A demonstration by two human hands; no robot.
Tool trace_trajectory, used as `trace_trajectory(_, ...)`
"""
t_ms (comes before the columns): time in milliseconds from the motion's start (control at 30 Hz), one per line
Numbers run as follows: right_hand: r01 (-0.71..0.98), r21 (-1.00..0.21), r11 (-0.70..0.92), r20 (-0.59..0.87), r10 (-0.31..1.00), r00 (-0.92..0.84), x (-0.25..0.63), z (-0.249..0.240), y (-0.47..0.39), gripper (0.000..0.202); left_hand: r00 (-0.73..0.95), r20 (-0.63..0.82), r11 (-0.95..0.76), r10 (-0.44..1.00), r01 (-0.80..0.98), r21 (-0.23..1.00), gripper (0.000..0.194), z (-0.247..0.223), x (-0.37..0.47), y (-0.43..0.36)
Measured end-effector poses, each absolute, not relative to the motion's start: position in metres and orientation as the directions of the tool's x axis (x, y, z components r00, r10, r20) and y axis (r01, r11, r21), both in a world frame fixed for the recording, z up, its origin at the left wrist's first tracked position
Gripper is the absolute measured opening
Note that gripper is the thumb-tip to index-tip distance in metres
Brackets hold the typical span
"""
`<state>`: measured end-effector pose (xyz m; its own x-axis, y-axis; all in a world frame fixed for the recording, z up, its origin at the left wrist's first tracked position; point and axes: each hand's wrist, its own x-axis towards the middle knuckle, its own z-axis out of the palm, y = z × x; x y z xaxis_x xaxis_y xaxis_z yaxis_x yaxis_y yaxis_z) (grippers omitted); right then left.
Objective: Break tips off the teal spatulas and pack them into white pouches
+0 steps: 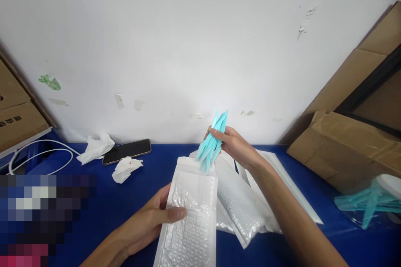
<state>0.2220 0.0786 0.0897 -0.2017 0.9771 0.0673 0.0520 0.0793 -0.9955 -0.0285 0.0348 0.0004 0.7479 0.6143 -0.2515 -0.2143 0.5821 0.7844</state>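
A white bubble mailer (192,221) is gripped by my left hand (156,217), the thumb across its front and the fingers behind. Its upper end points away from me. My right hand (232,144) pinches a bundle of thin turquoise plastic sticks (214,139) just above that end. The sticks' lower tips overlap the mailer's top edge; whether any are inside it I cannot tell. More white bubble mailers (241,204) lie in a loose pile under my right forearm.
On the blue tabletop (125,221), a phone (127,151) lies between crumpled tissues (97,148) near the wall. A white cable (46,141) loops at left. Cardboard boxes (341,146) flank both sides. More turquoise sticks (369,200) lie at far right beside a white round object (390,184).
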Motion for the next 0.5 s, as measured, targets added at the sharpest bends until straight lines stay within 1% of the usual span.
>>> trace_trajectory(200,0.043,-0.997,0.070,0.058,0.971,-0.231,0.218,0.091,0.074,0.029,0.783,-0.223,0.568,0.580,-0.193,0.800,0.062,0.004,-0.029,0.036)
trace_trajectory(500,0.025,-1.000,0.003,-0.004,0.959,-0.284,0.208,0.093,0.068,0.024,0.784,-0.225,0.580,0.578,-0.201,0.789,0.063,0.006,-0.029,0.034)
